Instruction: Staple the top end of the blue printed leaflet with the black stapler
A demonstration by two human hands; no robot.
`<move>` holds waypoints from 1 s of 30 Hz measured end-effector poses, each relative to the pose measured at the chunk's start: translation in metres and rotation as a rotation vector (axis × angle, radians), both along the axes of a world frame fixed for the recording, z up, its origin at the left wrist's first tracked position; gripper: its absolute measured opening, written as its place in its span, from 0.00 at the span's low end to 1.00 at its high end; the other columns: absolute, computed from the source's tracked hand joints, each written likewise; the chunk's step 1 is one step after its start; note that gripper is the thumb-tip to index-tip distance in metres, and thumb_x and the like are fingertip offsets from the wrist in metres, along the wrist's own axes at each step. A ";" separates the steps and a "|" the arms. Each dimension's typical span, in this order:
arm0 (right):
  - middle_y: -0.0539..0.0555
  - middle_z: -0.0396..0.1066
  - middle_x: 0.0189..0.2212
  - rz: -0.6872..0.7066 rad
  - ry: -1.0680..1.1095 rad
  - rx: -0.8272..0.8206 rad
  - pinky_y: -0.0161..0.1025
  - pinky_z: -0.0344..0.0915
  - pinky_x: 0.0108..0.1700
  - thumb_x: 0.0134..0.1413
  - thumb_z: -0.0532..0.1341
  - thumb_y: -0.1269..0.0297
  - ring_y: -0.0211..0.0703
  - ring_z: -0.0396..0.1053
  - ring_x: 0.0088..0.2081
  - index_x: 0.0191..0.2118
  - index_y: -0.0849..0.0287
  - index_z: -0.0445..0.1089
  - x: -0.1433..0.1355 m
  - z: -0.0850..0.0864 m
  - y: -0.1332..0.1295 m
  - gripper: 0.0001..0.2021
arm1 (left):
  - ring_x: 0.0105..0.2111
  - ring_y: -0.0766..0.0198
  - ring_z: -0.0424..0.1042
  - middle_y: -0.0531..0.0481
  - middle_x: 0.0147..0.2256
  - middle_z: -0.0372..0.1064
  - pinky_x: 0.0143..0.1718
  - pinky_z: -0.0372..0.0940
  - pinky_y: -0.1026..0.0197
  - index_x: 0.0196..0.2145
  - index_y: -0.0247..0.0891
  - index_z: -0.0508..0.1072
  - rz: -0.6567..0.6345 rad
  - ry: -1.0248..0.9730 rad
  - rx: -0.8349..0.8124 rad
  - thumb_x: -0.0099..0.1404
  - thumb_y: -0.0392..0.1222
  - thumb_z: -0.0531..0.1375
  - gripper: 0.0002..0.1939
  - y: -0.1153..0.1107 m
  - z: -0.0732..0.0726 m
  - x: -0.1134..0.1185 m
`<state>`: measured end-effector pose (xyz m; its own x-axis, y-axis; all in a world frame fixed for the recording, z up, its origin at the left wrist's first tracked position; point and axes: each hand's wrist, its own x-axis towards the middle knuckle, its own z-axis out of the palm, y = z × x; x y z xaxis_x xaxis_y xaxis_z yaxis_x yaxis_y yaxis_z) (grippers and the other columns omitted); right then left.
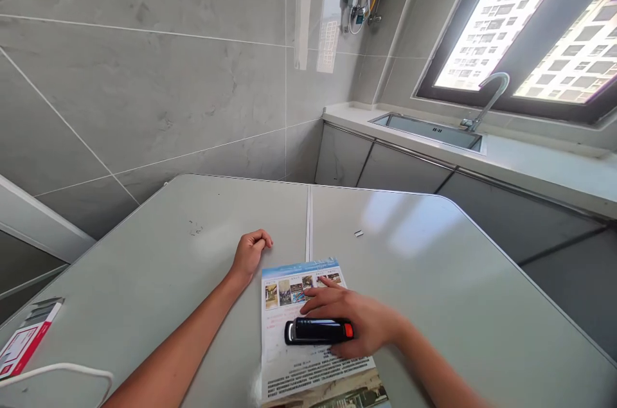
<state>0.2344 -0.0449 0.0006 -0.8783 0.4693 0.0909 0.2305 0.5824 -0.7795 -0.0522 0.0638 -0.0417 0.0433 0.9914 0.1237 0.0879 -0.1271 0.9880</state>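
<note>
Head view: left hand (251, 255), right hand (362, 315), one stapler (318, 331), one leaflet (295, 369).

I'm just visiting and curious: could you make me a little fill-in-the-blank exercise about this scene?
1. The black stapler is over the printed paper, its red end by the person's ____ hand.
2. The band along the paper's far edge is ____.
3. The left hand rests on the ____-topped side of nothing but the table, so ____ hands show in all.

Missing words: right; blue; two.
</note>
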 end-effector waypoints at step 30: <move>0.56 0.76 0.53 -0.015 0.083 0.248 0.52 0.36 0.73 0.52 0.61 0.67 0.51 0.63 0.66 0.58 0.55 0.67 -0.096 -0.033 -0.027 0.25 | 0.49 0.56 0.68 0.47 0.49 0.69 0.53 0.64 0.52 0.60 0.50 0.73 -0.555 0.886 0.415 0.71 0.34 0.57 0.22 -0.040 0.017 0.018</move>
<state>0.1386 -0.0723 -0.0324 -0.8563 0.4362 0.2765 0.1813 0.7552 -0.6300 -0.0341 0.0242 -0.0251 0.7022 0.6969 0.1457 0.5673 -0.6713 0.4771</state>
